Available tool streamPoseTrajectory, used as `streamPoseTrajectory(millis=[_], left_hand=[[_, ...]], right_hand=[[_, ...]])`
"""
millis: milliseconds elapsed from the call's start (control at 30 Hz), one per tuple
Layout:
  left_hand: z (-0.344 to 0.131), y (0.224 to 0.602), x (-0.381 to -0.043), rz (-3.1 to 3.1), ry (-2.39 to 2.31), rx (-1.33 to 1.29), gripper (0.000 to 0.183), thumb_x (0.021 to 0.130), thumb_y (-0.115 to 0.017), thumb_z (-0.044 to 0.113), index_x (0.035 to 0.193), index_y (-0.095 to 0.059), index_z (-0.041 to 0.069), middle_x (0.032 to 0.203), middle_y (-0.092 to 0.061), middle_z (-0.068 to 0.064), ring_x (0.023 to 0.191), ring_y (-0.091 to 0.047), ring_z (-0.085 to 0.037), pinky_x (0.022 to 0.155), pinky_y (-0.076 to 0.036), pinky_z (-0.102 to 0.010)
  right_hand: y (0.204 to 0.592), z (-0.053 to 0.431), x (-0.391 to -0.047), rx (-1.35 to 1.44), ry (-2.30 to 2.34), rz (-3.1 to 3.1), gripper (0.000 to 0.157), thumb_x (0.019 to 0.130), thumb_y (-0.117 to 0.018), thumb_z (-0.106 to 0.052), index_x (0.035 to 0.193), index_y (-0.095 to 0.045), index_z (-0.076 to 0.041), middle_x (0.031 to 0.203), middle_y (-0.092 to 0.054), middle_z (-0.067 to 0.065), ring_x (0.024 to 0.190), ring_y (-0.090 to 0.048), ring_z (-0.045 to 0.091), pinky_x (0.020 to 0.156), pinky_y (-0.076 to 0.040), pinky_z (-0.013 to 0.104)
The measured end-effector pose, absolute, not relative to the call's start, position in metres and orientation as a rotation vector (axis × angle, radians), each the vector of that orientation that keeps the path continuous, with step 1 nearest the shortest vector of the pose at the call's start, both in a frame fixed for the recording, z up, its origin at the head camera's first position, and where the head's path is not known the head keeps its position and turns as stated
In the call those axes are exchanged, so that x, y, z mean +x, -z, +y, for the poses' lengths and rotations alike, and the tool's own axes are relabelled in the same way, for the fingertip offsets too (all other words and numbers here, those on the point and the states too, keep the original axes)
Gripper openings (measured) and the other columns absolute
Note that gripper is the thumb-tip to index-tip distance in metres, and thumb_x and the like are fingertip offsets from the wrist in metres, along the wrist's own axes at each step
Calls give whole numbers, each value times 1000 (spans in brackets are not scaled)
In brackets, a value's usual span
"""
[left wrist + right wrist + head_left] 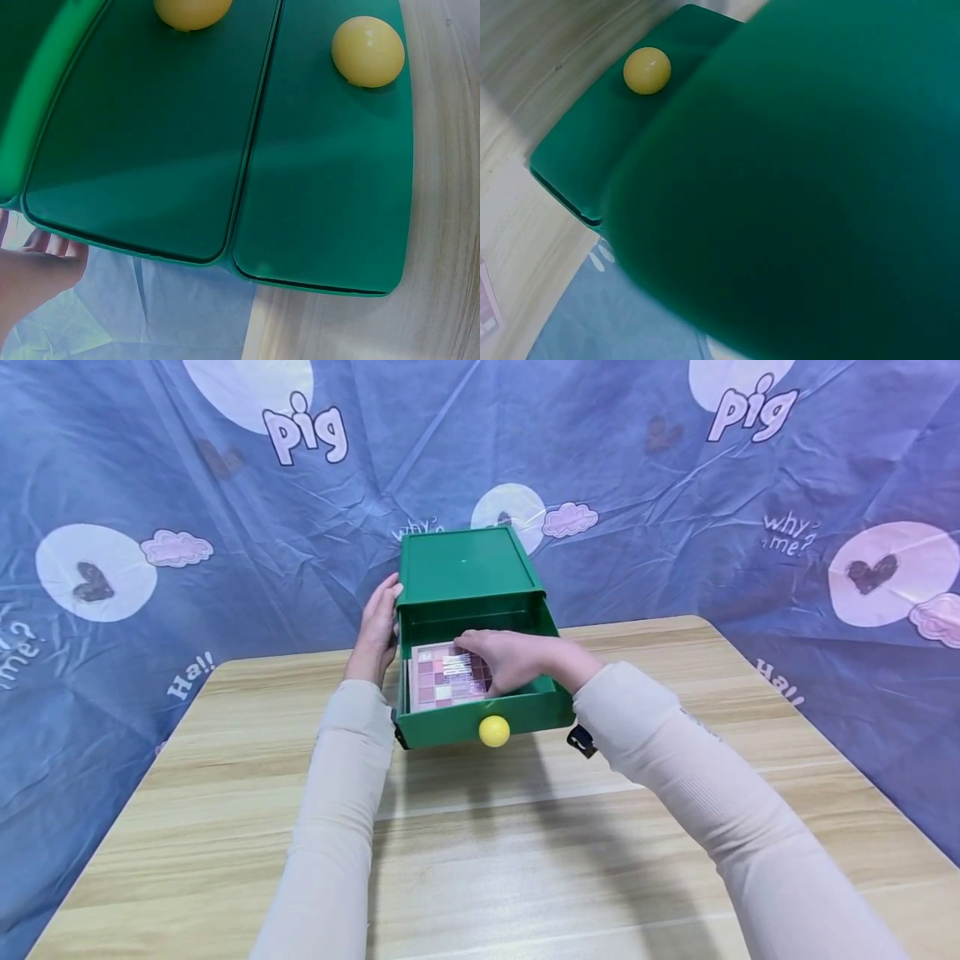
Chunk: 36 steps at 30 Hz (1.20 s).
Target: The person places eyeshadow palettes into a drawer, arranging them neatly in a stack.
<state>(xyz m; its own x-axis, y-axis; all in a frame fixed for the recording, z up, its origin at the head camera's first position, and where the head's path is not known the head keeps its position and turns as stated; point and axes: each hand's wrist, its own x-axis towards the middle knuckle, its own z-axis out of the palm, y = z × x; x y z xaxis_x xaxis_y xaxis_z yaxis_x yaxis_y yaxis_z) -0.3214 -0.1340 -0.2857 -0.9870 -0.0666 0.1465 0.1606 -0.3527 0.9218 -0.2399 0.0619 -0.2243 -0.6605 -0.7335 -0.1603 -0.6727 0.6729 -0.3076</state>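
Head view: see a boxy cabinet (468,564) of smooth green plastic, with a drawer (446,723) pulled out and a round, glossy yellow knob (494,732) on its front. Inside that drawer, by the left wall, find a thin, shiny palette (432,678) printed with a grid of pink and brown squares. Lies flat, printed face up, with sides roughly in line with the drawer's walls; cannot tell the long axis, with the right end under the right hand (517,660). See that hand clamped on the palette, thumb toward the knob. Find the left hand (377,631) against the cabinet's left side, fingers laid fairly straight. Notice streaky grain on the tabletop (225,793) and creases in the blue cloth (637,510).

Left wrist view: see flat drawer fronts (322,202) with rounded corners and ball-shaped knobs (367,52).

Right wrist view: see a blurred green panel (780,187) up close; at far left, a cut-off pale pink thing (487,306).
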Motion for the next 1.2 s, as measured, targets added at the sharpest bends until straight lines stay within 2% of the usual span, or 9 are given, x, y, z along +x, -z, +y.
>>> streamPoseTrajectory(millis=[233, 300, 467, 700, 800, 1000, 1200], left_hand=[[-133, 281, -321, -1654, 2519, -80, 45, 84, -47, 17, 128, -41, 12, 112, -48, -5, 67, -46, -7, 53, -33, -17], [-133, 281, -321, -1640, 2530, -75, 45, 84, -47, 16, 129, -41, 11, 110, -49, -5, 64, -46, -6, 50, -32, -17], [-132, 281, -321, -1641, 2531, -64, 45, 84, -47, 17, 129, -41, 12, 115, -47, -5, 72, -48, -7, 58, -37, -18], [-132, 280, -321, -1633, 2536, -57, 46, 84, -46, 16, 129, -41, 12, 118, -46, -7, 79, -48, -9, 61, -37, -19], [-132, 280, -320, -1619, 2549, -61, 46, 84, -46, 16, 129, -40, 11, 119, -45, -7, 84, -47, -10, 67, -38, -20], [-132, 281, -321, -1630, 2542, -57, 46, 84, -47, 17, 129, -41, 12, 114, -48, -6, 70, -47, -7, 53, -34, -17], [-132, 281, -321, -1631, 2542, -54, 45, 84, -47, 17, 128, -42, 13, 113, -48, -5, 70, -48, -7, 54, -34, -17]], right_hand=[[224, 59, -240, -1147, 287, 2618, 75, 70, -68, -10, 132, -27, 1, 129, -35, 13, 111, -34, 23, 95, -25, 34], [224, 58, -239, -1154, 291, 2613, 75, 70, -68, -10, 132, -27, 1, 129, -35, 13, 110, -34, 23, 95, -25, 33], [224, 57, -238, -1156, 306, 2601, 75, 70, -68, -8, 133, -27, 1, 129, -35, 12, 110, -34, 23, 95, -25, 33], [223, 55, -238, -1152, 311, 2593, 76, 70, -68, -7, 133, -27, 1, 128, -35, 11, 109, -34, 22, 95, -26, 32], [223, 55, -238, -1150, 318, 2587, 77, 70, -69, -7, 133, -26, 1, 128, -34, 11, 109, -34, 22, 95, -26, 31], [223, 55, -238, -1141, 324, 2590, 78, 71, -68, -10, 133, -24, 2, 132, -31, 12, 114, -30, 22, 97, -23, 32], [218, 58, -236, -1099, 362, 2601, 80, 72, -69, -17, 134, -21, 3, 134, -28, 14, 118, -29, 23, 97, -23, 32]])
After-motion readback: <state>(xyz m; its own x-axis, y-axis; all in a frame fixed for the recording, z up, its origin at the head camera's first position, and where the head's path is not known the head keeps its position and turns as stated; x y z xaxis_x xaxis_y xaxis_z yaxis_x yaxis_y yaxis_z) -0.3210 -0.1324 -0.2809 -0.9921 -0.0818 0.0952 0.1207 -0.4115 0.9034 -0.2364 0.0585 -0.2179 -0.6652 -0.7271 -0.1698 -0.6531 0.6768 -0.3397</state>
